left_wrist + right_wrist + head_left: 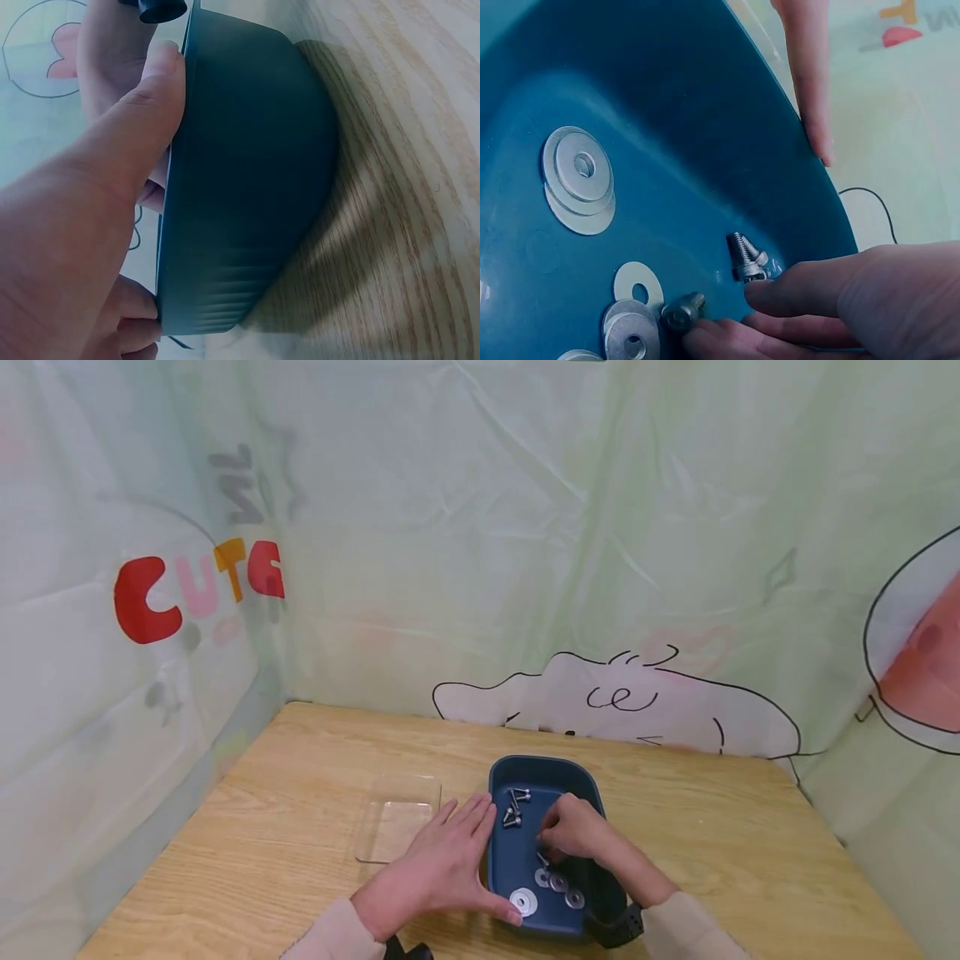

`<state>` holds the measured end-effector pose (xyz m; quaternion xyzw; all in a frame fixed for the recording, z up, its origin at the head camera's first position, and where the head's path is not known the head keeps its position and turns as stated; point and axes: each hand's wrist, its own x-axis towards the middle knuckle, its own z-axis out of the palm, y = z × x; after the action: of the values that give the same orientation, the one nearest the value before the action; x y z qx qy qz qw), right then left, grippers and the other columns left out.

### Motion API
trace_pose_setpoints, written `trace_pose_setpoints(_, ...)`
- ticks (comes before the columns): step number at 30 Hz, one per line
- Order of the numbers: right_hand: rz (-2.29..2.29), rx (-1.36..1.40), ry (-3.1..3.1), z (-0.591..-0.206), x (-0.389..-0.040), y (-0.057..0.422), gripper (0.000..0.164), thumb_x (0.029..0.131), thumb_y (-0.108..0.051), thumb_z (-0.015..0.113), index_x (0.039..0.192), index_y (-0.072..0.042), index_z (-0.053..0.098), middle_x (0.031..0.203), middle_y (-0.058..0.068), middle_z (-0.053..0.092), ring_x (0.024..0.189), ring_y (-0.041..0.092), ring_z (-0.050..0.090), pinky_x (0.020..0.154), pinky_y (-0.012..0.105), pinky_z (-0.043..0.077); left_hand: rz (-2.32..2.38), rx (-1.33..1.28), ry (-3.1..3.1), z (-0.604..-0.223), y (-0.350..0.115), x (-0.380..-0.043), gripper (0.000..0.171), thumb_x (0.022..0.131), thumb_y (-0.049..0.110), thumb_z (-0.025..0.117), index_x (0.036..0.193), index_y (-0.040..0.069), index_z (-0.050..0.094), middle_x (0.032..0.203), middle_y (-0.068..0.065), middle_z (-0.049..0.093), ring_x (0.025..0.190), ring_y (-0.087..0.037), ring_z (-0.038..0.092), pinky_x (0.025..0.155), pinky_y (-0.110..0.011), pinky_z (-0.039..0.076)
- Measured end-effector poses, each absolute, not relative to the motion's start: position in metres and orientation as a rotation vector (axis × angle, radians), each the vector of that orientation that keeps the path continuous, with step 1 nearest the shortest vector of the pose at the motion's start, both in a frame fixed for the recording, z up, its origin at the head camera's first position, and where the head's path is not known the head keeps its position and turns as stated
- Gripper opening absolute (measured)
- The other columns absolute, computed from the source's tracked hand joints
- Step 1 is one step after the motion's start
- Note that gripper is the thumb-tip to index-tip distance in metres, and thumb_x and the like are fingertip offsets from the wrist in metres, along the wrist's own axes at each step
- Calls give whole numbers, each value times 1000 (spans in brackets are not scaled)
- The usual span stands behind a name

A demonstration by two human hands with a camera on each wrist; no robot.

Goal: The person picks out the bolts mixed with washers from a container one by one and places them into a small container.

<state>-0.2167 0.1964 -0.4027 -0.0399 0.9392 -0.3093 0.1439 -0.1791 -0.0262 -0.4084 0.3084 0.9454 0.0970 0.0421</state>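
Both hands are at the deep blue tray [517,852], which stands on the wooden table [300,793]. The left hand [450,860] is spread wide, its fingers fairly straight against the tray's left rim and its thumb resting on the rim at the near left corner. The right hand [576,828] reaches down inside the tray with its fingers bent and drawn in; its fingertips are next to a lone bolt [681,313], but whether they pinch it cannot be told. That bolt lies tilted beside a cluster of small washers [557,883], some of them overlapping, in the near part of the tray. A stack of large washers [523,902], slightly fanned, lies flat in the near left corner, close to the left thumb. Farther back, along the left wall, several more bolts [512,819] lie in a loose group. Left of the tray, partly behind the left hand, is a clear plastic container [367,818]. A black strap [622,927] sits at the right wrist. Pale printed curtains [375,527] surround the table, with the coloured letters "CUTE" [148,602] on the left side.
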Motion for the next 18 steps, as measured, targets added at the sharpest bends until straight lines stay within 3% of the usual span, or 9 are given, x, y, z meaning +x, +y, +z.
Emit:
trace_pose_setpoints(7,-990,-82,2622,-402,-220,198,13,91,-2,67,99,5,74,82,10,72,70,21,73,70,37,63,322,937,2870,-404,-26,-181,128,66,91,56,158,8,24,166,-8,22,154,-22,20,126,-49,18)
trace_pose_setpoints(18,-992,-49,2552,-399,-211,198,11,92,-4,67,94,3,75,74,11,73,67,25,74,67,35,62,312,935,2863,-403,-26,-178,128,65,92,55,158,9,24,166,-6,21,154,-21,20,126,-48,19)
